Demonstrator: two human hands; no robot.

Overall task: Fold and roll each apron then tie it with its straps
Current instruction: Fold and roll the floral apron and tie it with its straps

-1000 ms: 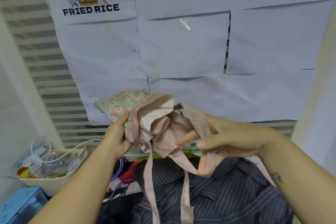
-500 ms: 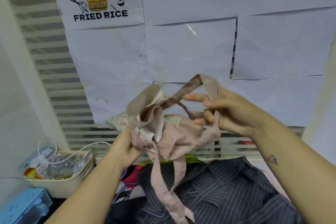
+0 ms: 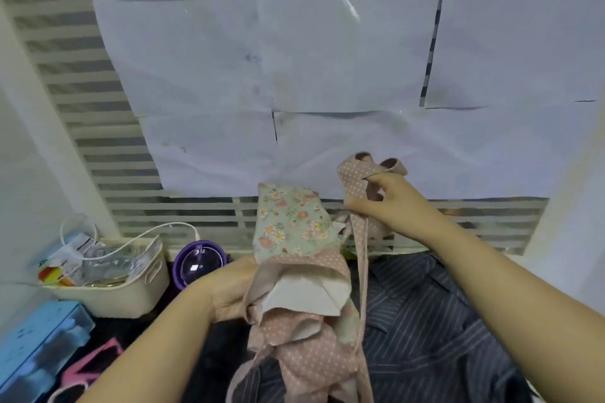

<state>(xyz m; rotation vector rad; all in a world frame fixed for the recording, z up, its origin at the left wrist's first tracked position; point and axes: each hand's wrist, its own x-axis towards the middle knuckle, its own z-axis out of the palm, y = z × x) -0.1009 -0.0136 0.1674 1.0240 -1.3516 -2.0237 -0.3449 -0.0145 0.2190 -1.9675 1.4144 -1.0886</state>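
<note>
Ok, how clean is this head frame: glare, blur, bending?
Head view: soft throughout, left hand and forearm slightly smeared; glare streak on the paper sheets; wide-angle lens bows the slatted wall; flat light, no hard shadows, apron and strap in the right hand readable.

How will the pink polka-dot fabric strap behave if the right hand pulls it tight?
Probably floppy: the pink polka-dot fabric strap hangs limp below the right hand, which grips its looped upper part. Likely light, being thin and narrow. The soft pink-and-floral apron bundle gripped by the left hand may squash under a tight pull.
</note>
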